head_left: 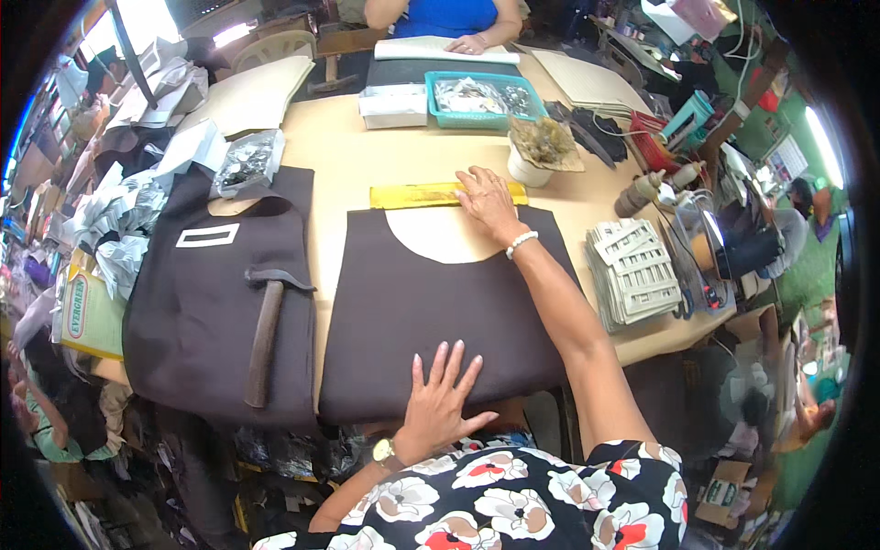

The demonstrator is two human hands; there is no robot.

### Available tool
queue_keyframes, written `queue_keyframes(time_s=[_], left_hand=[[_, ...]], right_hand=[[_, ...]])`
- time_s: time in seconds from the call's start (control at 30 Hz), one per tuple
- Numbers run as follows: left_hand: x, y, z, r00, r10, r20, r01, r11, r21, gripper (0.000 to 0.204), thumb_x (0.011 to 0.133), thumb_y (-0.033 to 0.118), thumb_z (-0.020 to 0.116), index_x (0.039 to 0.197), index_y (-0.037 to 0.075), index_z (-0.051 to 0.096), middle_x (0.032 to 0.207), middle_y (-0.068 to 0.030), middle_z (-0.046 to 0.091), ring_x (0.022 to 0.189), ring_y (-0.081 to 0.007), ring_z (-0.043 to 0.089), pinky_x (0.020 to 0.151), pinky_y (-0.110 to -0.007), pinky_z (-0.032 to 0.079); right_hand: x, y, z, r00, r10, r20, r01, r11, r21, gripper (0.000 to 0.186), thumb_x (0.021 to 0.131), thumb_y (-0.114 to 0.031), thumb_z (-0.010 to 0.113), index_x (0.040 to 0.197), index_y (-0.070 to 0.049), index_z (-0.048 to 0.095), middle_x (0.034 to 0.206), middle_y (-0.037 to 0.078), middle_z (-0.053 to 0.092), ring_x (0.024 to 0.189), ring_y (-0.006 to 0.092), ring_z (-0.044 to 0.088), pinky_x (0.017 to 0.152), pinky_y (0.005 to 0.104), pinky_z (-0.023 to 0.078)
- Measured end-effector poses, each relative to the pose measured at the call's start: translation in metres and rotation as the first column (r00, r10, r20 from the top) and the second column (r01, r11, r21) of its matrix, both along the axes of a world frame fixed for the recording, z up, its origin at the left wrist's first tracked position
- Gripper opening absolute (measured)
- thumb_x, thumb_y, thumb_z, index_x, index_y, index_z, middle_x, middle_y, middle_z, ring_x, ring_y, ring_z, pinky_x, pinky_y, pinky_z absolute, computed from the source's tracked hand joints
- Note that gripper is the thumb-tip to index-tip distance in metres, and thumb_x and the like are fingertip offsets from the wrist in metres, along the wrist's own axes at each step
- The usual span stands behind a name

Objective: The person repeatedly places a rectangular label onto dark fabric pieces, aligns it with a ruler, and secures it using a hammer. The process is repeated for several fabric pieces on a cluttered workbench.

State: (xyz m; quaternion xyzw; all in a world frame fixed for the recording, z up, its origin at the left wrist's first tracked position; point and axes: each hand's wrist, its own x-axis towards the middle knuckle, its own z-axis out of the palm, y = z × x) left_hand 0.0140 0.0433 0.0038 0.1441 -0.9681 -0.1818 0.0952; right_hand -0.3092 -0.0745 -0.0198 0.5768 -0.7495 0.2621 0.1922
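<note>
The fingers of the left hand (438, 394) are spread wide and pressed flat, grasping nothing, on the near edge of a dark brown fabric panel (431, 312) that lies on the worktop (357, 156) straight in front of the person. The right hand (488, 200) reaches across to the far edge, its fingers also open and laid flat, resting where the panel's top right corner meets a yellow ruler (431, 194) lying crosswise just beyond the curved cut-out at the panel's top. As I read it, the step in hand is smoothing and squaring this piece against the ruler; both palms pin the cloth rather than lift it. The next move would seem to call for keeping the near edge held while the far edge is lined up with the ruler, without dragging the cloth into a wrinkle. To the left, just beside this panel, lies a second dark panel (220, 302) with a white rectangular patch (207, 236) on it and a hammer (266, 330) resting on top as a weight. Further out sit a stack of grey plastic pieces (632, 270) to the right, a white cup (532, 170) holding scraps behind the ruler, and a teal tray (486, 101). Across the worktop another person in blue rests a hand (469, 43) on pale sheets.
</note>
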Motion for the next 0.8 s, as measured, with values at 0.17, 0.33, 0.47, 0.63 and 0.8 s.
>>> queue_keyframes(time_s=[0.17, 0.33, 0.47, 0.63, 0.8], left_hand=[[0.003, 0.001, -0.002, 1.0, -0.001, 0.019, 0.0, 0.999, 0.036, 0.085, 0.078, 0.069, 0.054, 0.139, 0.01, 0.044, 0.148, -0.0232, 0.028, 0.137, -0.0408, 0.024, 0.104, -0.067, 0.016], [-0.002, 0.001, -0.003, 1.0, -0.016, 0.001, 0.016, 1.0, 0.017, 0.084, 0.079, 0.068, 0.053, 0.139, 0.011, 0.044, 0.148, -0.0216, 0.029, 0.137, -0.0407, 0.025, 0.103, -0.067, 0.018], [-0.002, 0.001, -0.001, 0.999, -0.006, 0.039, 0.006, 1.0, 0.0, 0.082, 0.081, 0.067, 0.051, 0.14, 0.011, 0.042, 0.148, -0.0205, 0.029, 0.137, -0.0394, 0.026, 0.104, -0.066, 0.019], [0.001, 0.002, -0.008, 1.0, 0.016, 0.006, -0.016, 0.999, 0.04, 0.082, 0.079, 0.065, 0.055, 0.141, 0.012, 0.042, 0.149, -0.0212, 0.027, 0.139, -0.041, 0.021, 0.103, -0.068, 0.016], [0.0, 0.004, 0.0, 1.0, 0.023, 0.014, -0.024, 0.999, 0.046, 0.081, 0.079, 0.062, 0.058, 0.14, 0.01, 0.042, 0.148, -0.0219, 0.028, 0.138, -0.0408, 0.023, 0.105, -0.064, 0.018]], right_hand=[[0.004, -0.006, 0.012, 0.992, 0.062, 0.109, -0.077, 0.988, 0.136, 0.03, 0.083, -0.036, 0.064, 0.099, -0.01, 0.062, 0.105, 0.007, 0.056, 0.111, 0.0285, 0.048, 0.093, 0.0454, 0.035], [0.009, 0.005, 0.044, 0.926, 0.075, 0.371, -0.11, 0.991, 0.074, 0.027, 0.084, -0.031, 0.065, 0.082, -0.006, 0.056, 0.08, 0.009, 0.062, 0.079, 0.0283, 0.061, 0.069, 0.0409, 0.047], [0.033, 0.009, 0.111, 0.955, 0.247, 0.166, -0.208, 0.952, -0.224, 0.024, 0.086, -0.027, 0.064, 0.081, -0.005, 0.058, 0.073, 0.011, 0.062, 0.063, 0.0282, 0.061, 0.056, 0.0369, 0.047], [0.069, 0.045, 0.173, 0.899, 0.401, 0.177, -0.344, 0.896, -0.282, 0.02, 0.085, -0.027, 0.066, 0.083, -0.007, 0.063, 0.075, 0.011, 0.064, 0.064, 0.0271, 0.062, 0.056, 0.0356, 0.048], [0.092, 0.101, 0.127, 0.925, 0.248, 0.289, -0.266, 0.964, 0.023, 0.016, 0.084, -0.019, 0.066, 0.093, -0.005, 0.064, 0.09, 0.011, 0.065, 0.081, 0.0249, 0.063, 0.071, 0.0341, 0.049]])
